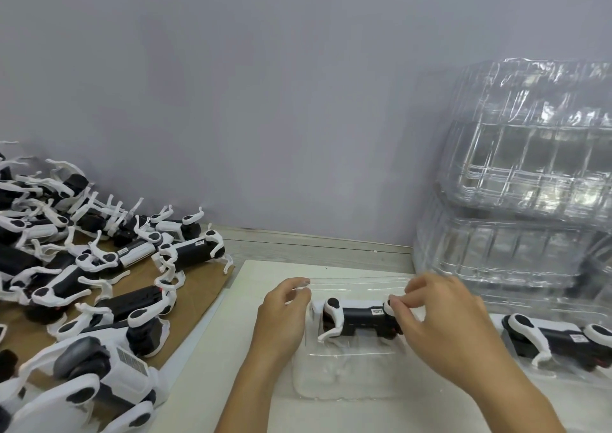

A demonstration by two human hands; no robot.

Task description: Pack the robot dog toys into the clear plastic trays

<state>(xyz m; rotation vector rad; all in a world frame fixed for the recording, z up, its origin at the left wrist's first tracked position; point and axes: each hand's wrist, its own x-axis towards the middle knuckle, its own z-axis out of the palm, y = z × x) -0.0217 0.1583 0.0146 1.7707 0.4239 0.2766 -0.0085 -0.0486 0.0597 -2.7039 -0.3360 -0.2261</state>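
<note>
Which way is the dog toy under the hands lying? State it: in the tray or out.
In. The dog toy lies on its side within the clear tray, both hands at its ends.

Work zone is boxed in on three sides. Left: heap of robot dog toys [86,267] on brown cardboard [185,303], legs sticking up and out, right up to the white board's [258,267] left edge. Right: tall stack of clear trays [530,174] against the wall [265,101], overhanging the board's far right corner. Right foreground: packed tray with a dog [556,340] just beside the centre tray [347,376]; gap between them looks thin, hard to judge through clear plastic. Both hands, left hand [281,320] and right hand [440,326], flank the dog [361,320] in the centre tray. Open lanes: strip of board behind the tray up to the wall, near edge of the board, and straight down from above.
</note>
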